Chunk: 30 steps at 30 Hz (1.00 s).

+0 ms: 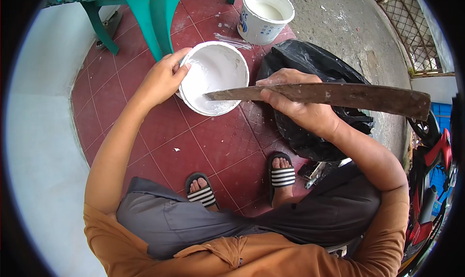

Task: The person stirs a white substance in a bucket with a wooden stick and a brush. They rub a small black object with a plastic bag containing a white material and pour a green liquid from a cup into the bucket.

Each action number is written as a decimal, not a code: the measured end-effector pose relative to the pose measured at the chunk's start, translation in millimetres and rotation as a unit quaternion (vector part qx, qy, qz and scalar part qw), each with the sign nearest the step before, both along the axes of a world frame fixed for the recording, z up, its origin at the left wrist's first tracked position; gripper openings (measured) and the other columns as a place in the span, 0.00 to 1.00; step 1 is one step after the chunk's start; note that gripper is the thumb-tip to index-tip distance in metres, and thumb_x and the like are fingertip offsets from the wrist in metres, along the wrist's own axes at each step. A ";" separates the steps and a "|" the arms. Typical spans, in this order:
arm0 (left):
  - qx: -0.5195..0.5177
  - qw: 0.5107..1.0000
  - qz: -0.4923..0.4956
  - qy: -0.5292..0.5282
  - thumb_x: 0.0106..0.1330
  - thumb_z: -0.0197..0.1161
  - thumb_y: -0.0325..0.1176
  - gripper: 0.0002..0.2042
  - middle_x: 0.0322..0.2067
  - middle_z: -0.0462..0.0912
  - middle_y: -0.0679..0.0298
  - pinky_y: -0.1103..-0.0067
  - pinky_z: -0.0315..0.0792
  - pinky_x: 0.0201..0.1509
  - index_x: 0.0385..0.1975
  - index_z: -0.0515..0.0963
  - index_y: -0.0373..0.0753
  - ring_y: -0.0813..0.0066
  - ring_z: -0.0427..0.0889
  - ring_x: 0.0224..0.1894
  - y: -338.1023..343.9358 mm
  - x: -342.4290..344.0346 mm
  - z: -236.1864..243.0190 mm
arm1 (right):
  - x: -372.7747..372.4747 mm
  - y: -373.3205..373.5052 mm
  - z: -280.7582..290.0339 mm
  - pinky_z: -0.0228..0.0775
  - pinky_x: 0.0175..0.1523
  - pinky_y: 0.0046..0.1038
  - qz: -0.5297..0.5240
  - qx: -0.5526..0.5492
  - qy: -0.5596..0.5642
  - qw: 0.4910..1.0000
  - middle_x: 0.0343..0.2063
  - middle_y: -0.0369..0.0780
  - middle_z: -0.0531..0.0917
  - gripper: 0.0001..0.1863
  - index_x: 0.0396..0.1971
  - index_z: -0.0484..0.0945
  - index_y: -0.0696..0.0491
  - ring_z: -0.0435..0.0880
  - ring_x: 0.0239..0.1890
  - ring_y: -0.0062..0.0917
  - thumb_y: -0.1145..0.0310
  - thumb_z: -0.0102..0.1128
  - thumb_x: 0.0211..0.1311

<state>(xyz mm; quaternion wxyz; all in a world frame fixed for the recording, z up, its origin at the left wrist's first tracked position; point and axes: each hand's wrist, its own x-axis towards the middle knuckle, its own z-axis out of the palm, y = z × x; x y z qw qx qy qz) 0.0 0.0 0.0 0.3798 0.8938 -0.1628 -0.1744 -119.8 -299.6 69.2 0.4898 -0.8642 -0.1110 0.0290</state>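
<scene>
My left hand [169, 76] grips the left rim of a white plastic bucket [231, 59], thumb over the edge and fingers outside. White paint [197, 85] coats its inner wall and bottom, and the bucket's mouth faces me. In my right hand [300, 102] is a long flat wooden stick [363, 95], held closed between thumb and fingers. Its narrow, paint-dabbed end reaches into the bucket, while the wide end sticks out far to the right. Whether the tip touches the paint I cannot tell.
A second white bucket [264, 20] holding whitish stuff stands at the back. Beside my right hand lies a black plastic bag [310, 59]. A green plastic chair [150, 18] is at the far left, on red floor tiles [164, 139]. A red and black motorbike [426, 194] stands at right.
</scene>
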 end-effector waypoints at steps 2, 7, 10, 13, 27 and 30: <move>0.016 0.999 -0.015 -0.041 0.74 0.58 0.40 0.23 0.32 0.72 0.65 0.78 0.74 0.31 0.67 0.71 0.43 0.80 0.74 0.26 1.9 0.8 -2.1 | 2.9 -1.1 -1.3 0.78 0.44 0.29 -0.007 -0.006 -0.042 0.999 0.34 0.42 0.86 0.11 0.39 0.87 0.57 0.87 0.38 0.31 0.68 0.72 0.57; -0.003 1.000 -0.007 -0.026 0.74 0.58 0.40 0.23 0.32 0.72 0.66 0.78 0.74 0.30 0.67 0.71 0.43 0.80 0.74 0.26 -2.2 -0.3 -0.7 | 11.9 -8.8 4.4 0.77 0.45 0.26 -0.007 -0.058 -0.128 0.990 0.36 0.42 0.87 0.09 0.40 0.86 0.58 0.86 0.38 0.26 0.75 0.69 0.59; -0.008 1.000 -0.010 -0.022 0.74 0.58 0.40 0.23 0.33 0.73 0.65 0.78 0.74 0.30 0.67 0.71 0.44 0.79 0.74 0.27 -3.0 -0.1 -3.4 | 12.9 -6.6 2.3 0.78 0.45 0.26 -0.020 -0.049 -0.142 0.988 0.37 0.42 0.87 0.10 0.41 0.86 0.58 0.87 0.39 0.28 0.75 0.70 0.58; 0.002 1.000 -0.009 -0.026 0.74 0.58 0.39 0.22 0.36 0.75 0.63 0.78 0.75 0.30 0.67 0.71 0.45 0.79 0.74 0.28 -1.0 1.9 -7.4 | 14.4 -0.2 -5.6 0.79 0.46 0.27 0.013 -0.047 -0.161 0.986 0.38 0.43 0.87 0.12 0.41 0.86 0.57 0.88 0.39 0.29 0.76 0.71 0.56; 0.021 0.999 -0.028 -0.035 0.75 0.58 0.40 0.22 0.42 0.76 0.59 0.76 0.75 0.32 0.67 0.72 0.44 0.77 0.75 0.30 0.3 1.2 -3.9 | 11.8 -9.4 8.2 0.80 0.42 0.28 0.028 -0.051 -0.136 0.989 0.33 0.43 0.87 0.10 0.36 0.87 0.58 0.87 0.36 0.30 0.72 0.71 0.54; 0.013 0.999 -0.027 -0.024 0.75 0.58 0.40 0.22 0.38 0.75 0.61 0.76 0.75 0.32 0.67 0.71 0.44 0.77 0.75 0.30 -0.2 0.8 -4.4 | 13.3 -2.8 6.7 0.80 0.43 0.28 0.015 -0.028 -0.152 0.988 0.34 0.44 0.87 0.10 0.37 0.87 0.57 0.88 0.37 0.31 0.73 0.72 0.53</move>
